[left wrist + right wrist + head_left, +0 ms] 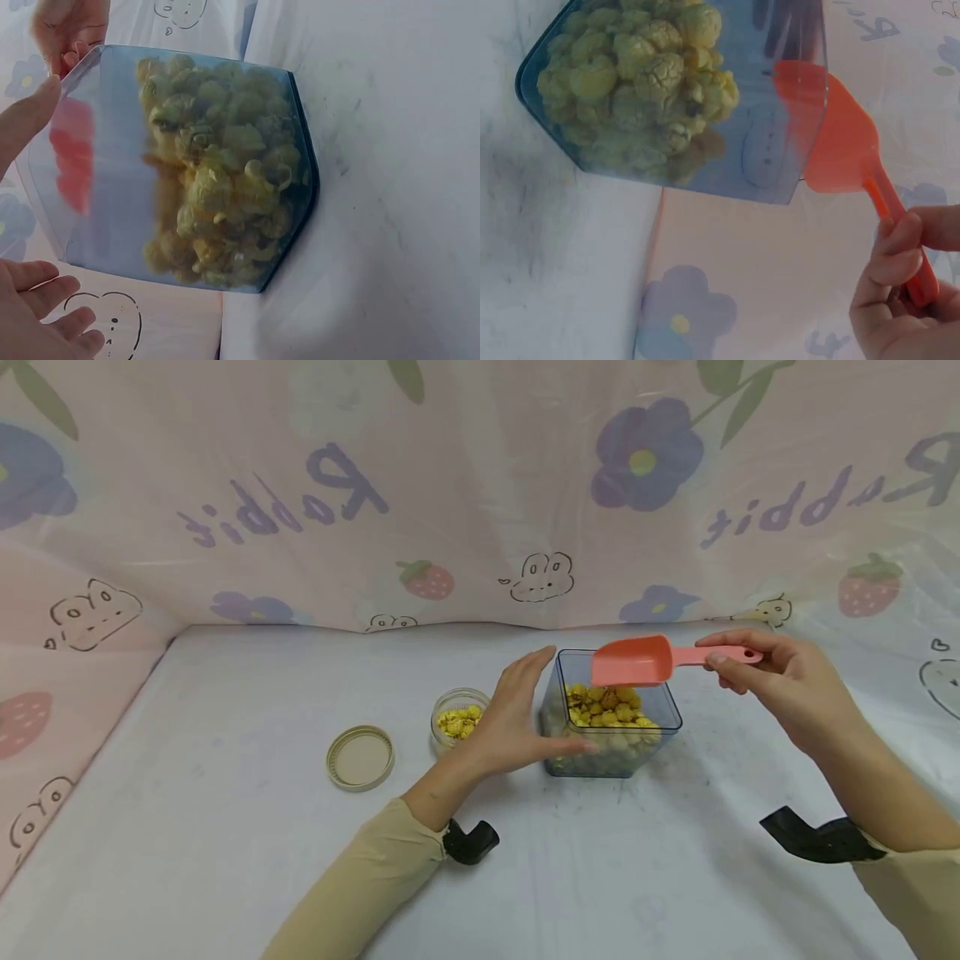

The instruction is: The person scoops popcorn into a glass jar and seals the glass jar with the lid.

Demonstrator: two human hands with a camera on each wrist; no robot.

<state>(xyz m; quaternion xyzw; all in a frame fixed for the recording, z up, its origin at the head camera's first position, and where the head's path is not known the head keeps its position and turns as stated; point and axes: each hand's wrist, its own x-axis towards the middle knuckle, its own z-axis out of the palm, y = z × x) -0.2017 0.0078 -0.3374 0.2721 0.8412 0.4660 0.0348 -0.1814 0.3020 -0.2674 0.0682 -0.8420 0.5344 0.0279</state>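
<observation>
A clear blue square container (611,760) stands on the table, holding yellow puffed pieces (603,703). My left hand (525,714) lies open against its left side, fingers straight. In the left wrist view the thumb (30,112) is at the container's rim (112,82) and the fingers (52,296) lie apart from its wall. My right hand (738,664) pinches the handle of a pink scoop (630,662), whose bowl hovers over the container's back edge. In the right wrist view the scoop (844,146) sits above the container's rim (780,90), with the fingers (900,255) round its handle.
A small glass jar (459,720) with yellow pieces stands just left of my left hand. A beige round lid (361,757) lies flat further left. A patterned pink curtain (480,502) closes the table at the back and on the left.
</observation>
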